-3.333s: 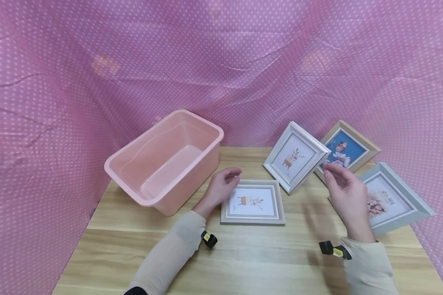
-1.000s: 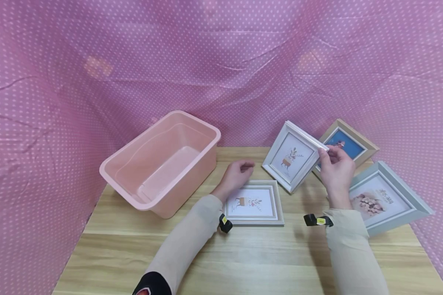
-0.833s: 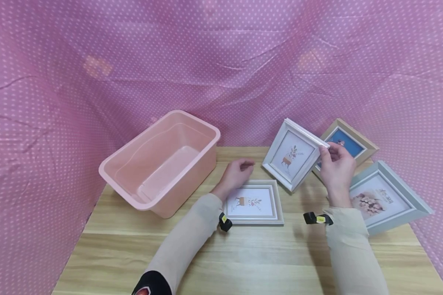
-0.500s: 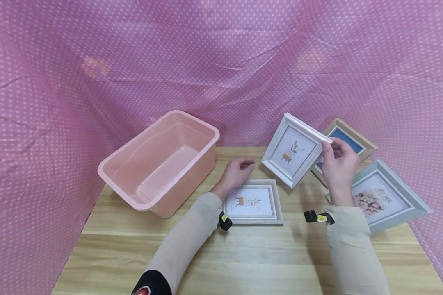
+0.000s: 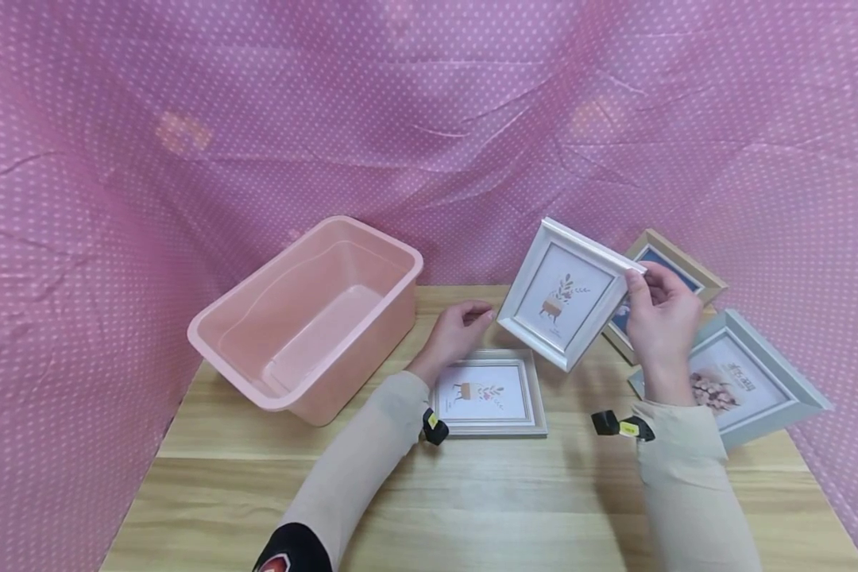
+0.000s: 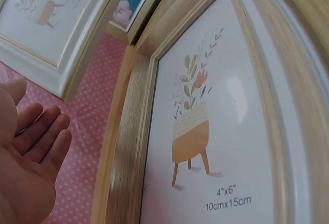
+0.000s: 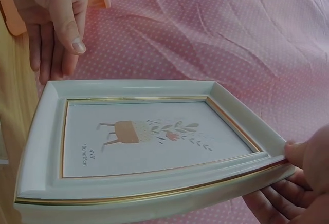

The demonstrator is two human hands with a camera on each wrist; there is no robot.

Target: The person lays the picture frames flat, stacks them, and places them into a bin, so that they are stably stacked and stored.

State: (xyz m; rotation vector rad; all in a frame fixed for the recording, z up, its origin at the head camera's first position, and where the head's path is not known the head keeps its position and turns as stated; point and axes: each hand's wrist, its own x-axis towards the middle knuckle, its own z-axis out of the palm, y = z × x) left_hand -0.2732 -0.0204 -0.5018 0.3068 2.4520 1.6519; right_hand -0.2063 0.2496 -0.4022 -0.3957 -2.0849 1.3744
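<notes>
My right hand (image 5: 661,326) pinches the right corner of a white picture frame (image 5: 570,295), thumb on the front and fingers behind. The frame is tilted and held up off the table; its gold inner trim shows in the right wrist view. My left hand (image 5: 454,338) is held near the frame's lower left corner, fingers loosely bent, with nothing in it. In the left wrist view its palm (image 6: 31,157) faces up, just apart from the white frame (image 6: 51,34). Below that hand a light wood-toned picture frame (image 5: 489,393) lies flat, its picture facing up.
A pink plastic tub (image 5: 307,318) stands at the left rear of the wooden table (image 5: 500,508). At the right are a tan frame (image 5: 693,262) with a blue picture, partly hidden by my right hand, and a grey-blue frame (image 5: 772,397). Pink dotted cloth (image 5: 429,135) hangs behind.
My right hand has reached from beside the grey-blue frame to the white frame, gripped its corner and lifted it slightly. The left hand has moved a little right, towards the white frame.
</notes>
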